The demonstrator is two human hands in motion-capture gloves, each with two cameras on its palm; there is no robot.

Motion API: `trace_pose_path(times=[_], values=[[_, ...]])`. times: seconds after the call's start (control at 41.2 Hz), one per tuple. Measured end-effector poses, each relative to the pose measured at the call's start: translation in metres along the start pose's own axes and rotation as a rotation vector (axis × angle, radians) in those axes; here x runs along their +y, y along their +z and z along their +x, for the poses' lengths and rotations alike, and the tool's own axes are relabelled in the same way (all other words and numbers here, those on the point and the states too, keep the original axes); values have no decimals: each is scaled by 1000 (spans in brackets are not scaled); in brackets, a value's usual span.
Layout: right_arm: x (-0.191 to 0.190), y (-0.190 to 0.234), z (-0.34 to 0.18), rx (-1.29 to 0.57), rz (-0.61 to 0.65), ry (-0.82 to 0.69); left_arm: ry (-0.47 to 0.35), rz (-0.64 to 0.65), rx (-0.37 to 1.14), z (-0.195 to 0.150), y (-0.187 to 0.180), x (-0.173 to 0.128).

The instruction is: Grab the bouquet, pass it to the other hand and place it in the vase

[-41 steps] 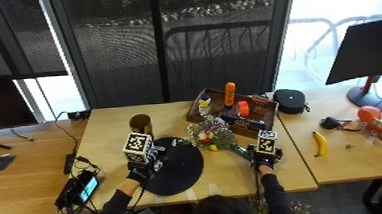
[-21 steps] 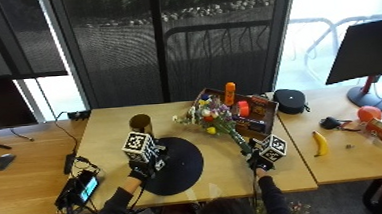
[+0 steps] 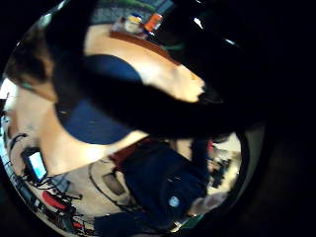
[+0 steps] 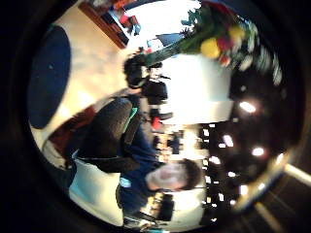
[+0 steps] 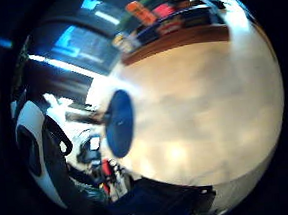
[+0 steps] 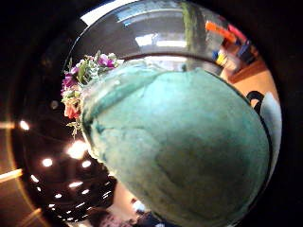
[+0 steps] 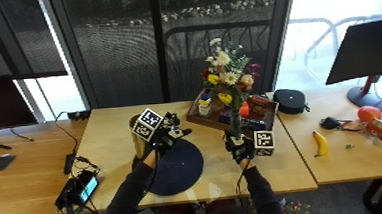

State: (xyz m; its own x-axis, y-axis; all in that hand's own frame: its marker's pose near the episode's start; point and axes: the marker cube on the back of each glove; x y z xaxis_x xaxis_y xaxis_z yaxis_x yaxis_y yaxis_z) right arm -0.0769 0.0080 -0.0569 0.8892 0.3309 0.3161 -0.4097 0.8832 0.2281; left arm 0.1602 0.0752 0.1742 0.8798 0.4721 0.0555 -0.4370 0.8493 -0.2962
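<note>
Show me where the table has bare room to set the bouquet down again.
Bare wood lies between the round dark mat and the banana, under the right hand holding the bouquet, and left of the vase. The wooden tray behind is crowded.

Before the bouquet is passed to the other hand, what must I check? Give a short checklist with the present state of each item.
1. Right hand holds the bouquet by its stems: ok.
2. Bouquet upright, lifted off the table: ok.
3. Left hand free to receive: ok, raised, holds nothing.
4. Hands close enough to pass: not ok, apart.
5. Vase upright: cannot tell, mostly hidden behind the left hand.
</note>
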Motion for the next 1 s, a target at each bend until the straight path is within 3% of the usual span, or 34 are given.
trace_pose_path(times=[0.146,0.267,0.388,0.51,0.631,0.752,0.995], values=[[16,33,-7,-201,-105,-80,-33,-71,252,26,9,-29],[14,57,7,-175,-109,-290,-11,-143,362,47,26,-46],[35,82,0,-220,-153,-133,43,-214,446,65,44,-59],[45,105,-4,-247,-176,-144,71,-216,473,86,57,-60],[60,128,-12,-240,-212,-164,72,-150,562,99,70,-58],[64,144,-15,-239,-267,-191,18,-17,682,94,70,-64],[71,153,-26,-174,-354,-172,17,137,660,105,53,-55]])
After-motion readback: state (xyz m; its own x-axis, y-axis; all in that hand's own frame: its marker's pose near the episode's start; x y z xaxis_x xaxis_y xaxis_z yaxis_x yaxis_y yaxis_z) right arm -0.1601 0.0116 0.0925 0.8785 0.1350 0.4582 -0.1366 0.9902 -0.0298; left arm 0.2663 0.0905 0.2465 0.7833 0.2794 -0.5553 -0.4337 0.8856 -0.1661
